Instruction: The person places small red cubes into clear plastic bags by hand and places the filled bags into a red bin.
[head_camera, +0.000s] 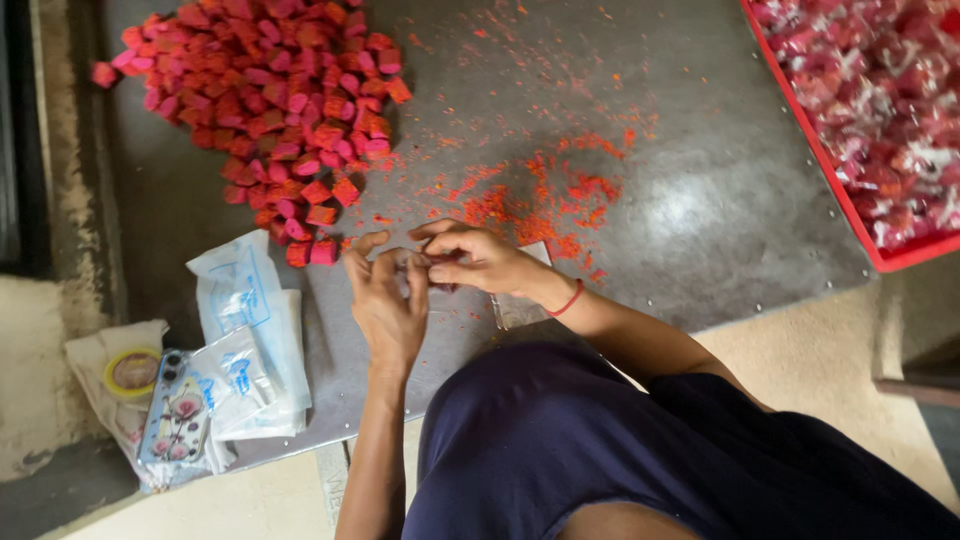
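Observation:
My left hand (385, 300) and my right hand (480, 260) meet over a grey metal sheet (700, 200), fingertips pinched together on a small item that the fingers mostly hide. A clear wrapper (520, 305) lies under my right wrist, which wears a red thread. A big heap of red and pink cubes (280, 100) lies at the upper left, its nearest cubes just above my left hand. Red crumbs and powder (540, 200) are scattered beyond my right hand.
A red tray (850, 210) of wrapped red pieces stands at the upper right. White plastic bags (250, 300), a phone in a floral case (175, 415) and a yellow-rimmed round tin (132, 370) lie at the left. My dark-clothed lap fills the lower foreground.

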